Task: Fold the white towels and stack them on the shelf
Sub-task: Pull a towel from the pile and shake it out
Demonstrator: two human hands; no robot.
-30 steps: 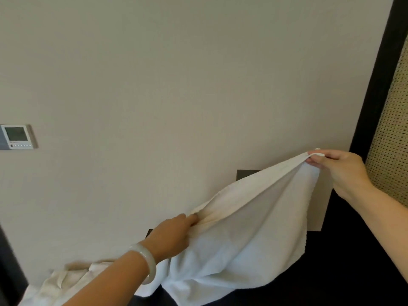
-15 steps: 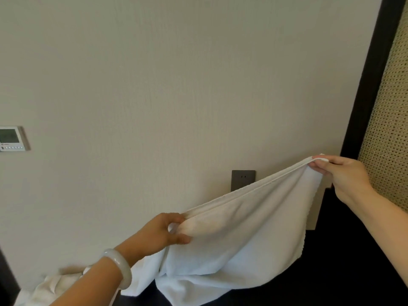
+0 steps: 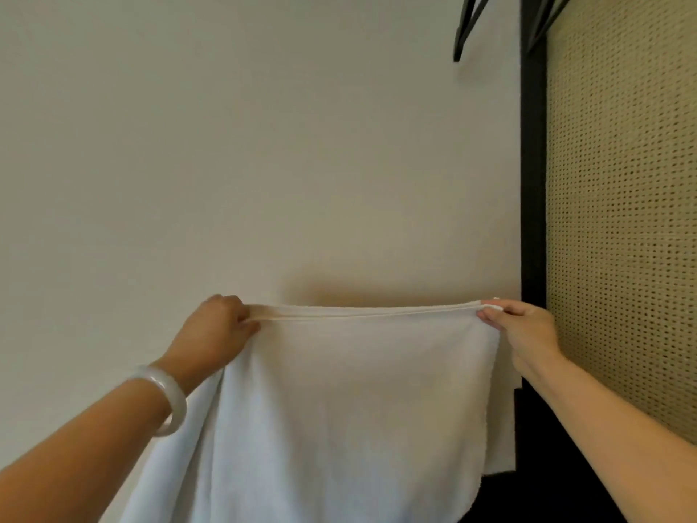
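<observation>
Carrier: two bare hands, holding the towel (image 3: 339, 409) up in the air in front of a pale wall (image 3: 264, 145).
Left hand (image 3: 220, 326): fingers curled round the towel's top left corner.
Right hand (image 3: 516, 326): thumb and fingers pinching the top right corner at the hem.
Towel edge: top hem stretched level between both hands, doubled along its length; the rest hanging down past the bottom of the view.
Dark area (image 3: 547, 485): lower right, behind the towel's right side; surface or not, cannot tell.
Black bracket (image 3: 465, 28): top of view, beside the black post (image 3: 532, 183).
</observation>
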